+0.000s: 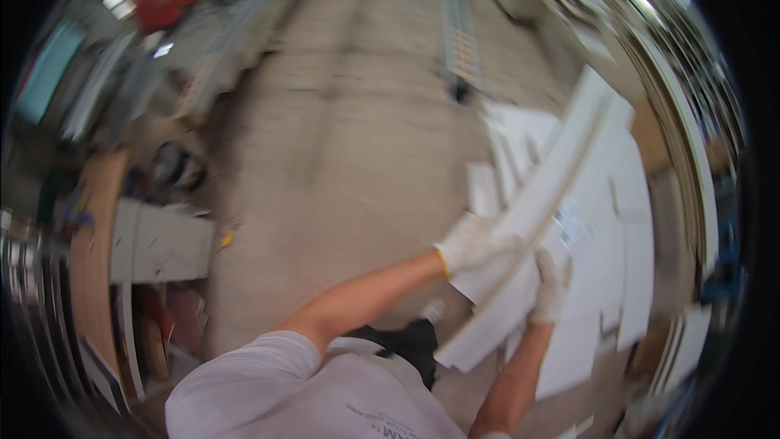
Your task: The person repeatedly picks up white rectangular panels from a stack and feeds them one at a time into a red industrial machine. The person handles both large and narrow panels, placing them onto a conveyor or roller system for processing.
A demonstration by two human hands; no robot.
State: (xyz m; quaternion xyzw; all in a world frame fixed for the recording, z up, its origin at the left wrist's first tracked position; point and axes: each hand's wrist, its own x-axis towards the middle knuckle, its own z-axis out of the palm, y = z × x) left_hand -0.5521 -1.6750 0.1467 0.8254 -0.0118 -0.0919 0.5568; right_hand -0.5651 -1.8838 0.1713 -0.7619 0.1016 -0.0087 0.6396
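In my hands is a long, narrow white board (526,210) with a brownish edge along one side, slanting from near my legs up to the far right. My left hand (475,244), in a white glove with a yellow cuff, grips its left side. On the opposite edge, my gloved right hand (552,286) holds the same board. Both hands are somewhat blurred. Beneath and beside it lies a loose pile of white panels (597,280) of several sizes, partly covered by the held board.
A roller track (461,41) ends in a dark tip beyond the pile. Long stacked boards (678,114) line the right side. At left stand a grey-white panel (162,244), a brown board (97,260) and a dark round container (179,167). Something yellow (227,237) lies nearby.
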